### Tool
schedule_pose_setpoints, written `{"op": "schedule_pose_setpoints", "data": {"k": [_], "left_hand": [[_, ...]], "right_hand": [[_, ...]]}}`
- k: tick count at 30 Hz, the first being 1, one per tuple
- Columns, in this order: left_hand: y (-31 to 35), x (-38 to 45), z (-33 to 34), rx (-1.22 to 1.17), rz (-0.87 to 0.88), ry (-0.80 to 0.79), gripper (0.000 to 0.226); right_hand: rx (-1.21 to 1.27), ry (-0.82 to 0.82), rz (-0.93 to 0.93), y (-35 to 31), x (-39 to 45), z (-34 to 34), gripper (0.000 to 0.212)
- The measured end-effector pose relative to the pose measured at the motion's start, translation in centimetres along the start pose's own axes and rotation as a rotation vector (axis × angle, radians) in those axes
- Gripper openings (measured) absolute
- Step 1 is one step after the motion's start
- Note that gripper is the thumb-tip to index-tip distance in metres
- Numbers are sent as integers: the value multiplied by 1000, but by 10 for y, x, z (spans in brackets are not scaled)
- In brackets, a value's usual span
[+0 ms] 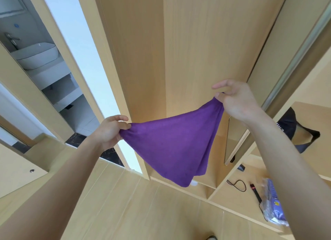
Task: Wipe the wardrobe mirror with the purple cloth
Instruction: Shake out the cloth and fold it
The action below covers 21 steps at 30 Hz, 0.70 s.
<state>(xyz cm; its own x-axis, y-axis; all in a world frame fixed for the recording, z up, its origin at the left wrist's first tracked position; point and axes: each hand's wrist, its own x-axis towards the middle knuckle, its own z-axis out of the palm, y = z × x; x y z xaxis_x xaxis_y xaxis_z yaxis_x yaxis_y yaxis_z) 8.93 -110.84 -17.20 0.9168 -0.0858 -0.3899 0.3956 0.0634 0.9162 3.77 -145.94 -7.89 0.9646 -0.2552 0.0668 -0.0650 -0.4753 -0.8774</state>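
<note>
The left grip (pixel 111 130) pinches one bunched corner of the purple cloth (pixel 172 144) between thumb and curled fingers, and the right grip (pixel 236 101), held higher and further right, pinches the opposite corner between thumb and a bent finger while its forefinger sticks out loosely to the left. Between the two the cloth is drawn taut along its upper edge and hangs down in a folded, roughly triangular drape, its lowest point well below both grips and clear of every surface. Both forearms are bare and reach up from the lower corners of the view. Behind the cloth stands a tall wardrobe panel (pixel 161 51) of pale wood grain. To the right of it, past the right grip, runs a metal-framed mirror (pixel 236 141) seen almost edge-on, its narrow glass showing a reflection of wood. Further right a dark cap (pixel 288 125) shows against the wood. Below that, open shelves (pixel 238 200) hold a black cable (pixel 236 185), a slim dark stick-like object (pixel 255 193) and a crumpled blue and clear plastic packet (pixel 272 202). On the far left a doorway opens onto a white basin (pixel 36 56) on a desk with a tap above it.
</note>
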Motion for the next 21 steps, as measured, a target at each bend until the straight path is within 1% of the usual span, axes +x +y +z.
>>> {"op": "schedule_pose_setpoints", "data": {"k": [2,4,5,6,7,8,10,11,12,13,14,16,17,18,19,21], "left_hand": [[-2,1,-3,111,47,48,28],[-1,1,-5,198,96,48,33],[1,0,-3,254,127,44,35],[5,-2,0,324,161,40,37],[9,-5,3,401,192,25,38],[14,-8,8,482,211,-1,36],[25,-15,16,669,225,-84,33],[29,-17,19,810,245,-120,36],[32,-18,21,980,287,-143,40],[33,-17,22,1142,356,-145,40],[35,-15,22,1269,449,-126,33],[42,-15,22,1432,612,-65,12],[47,-17,22,1471,658,-27,9],[53,-19,21,1487,684,7,14],[59,-22,21,1488,694,43,20],[73,-31,23,1420,686,110,28]], "right_hand": [[-103,-5,-41,8,-3,1,26],[-181,30,-70,16,-5,2,32],[-217,35,-66,20,-5,1,31],[-247,26,-55,25,-3,0,26],[-268,-16,-38,30,-2,-3,17],[-290,-96,-18,32,-2,-6,21],[-365,-261,5,34,-3,-8,55],[-422,-298,-8,35,-5,-8,62],[-466,-294,-38,36,-6,-7,61],[-503,-254,-74,38,-5,-6,55],[-534,-204,-120,40,-4,-6,46],[-579,-128,-194,41,-3,-10,28],[-583,-96,-217,40,-2,-13,20],[-584,-65,-237,39,-2,-16,13],[-584,-38,-248,38,-1,-20,10],[-581,4,-265,36,0,-25,11]]}}
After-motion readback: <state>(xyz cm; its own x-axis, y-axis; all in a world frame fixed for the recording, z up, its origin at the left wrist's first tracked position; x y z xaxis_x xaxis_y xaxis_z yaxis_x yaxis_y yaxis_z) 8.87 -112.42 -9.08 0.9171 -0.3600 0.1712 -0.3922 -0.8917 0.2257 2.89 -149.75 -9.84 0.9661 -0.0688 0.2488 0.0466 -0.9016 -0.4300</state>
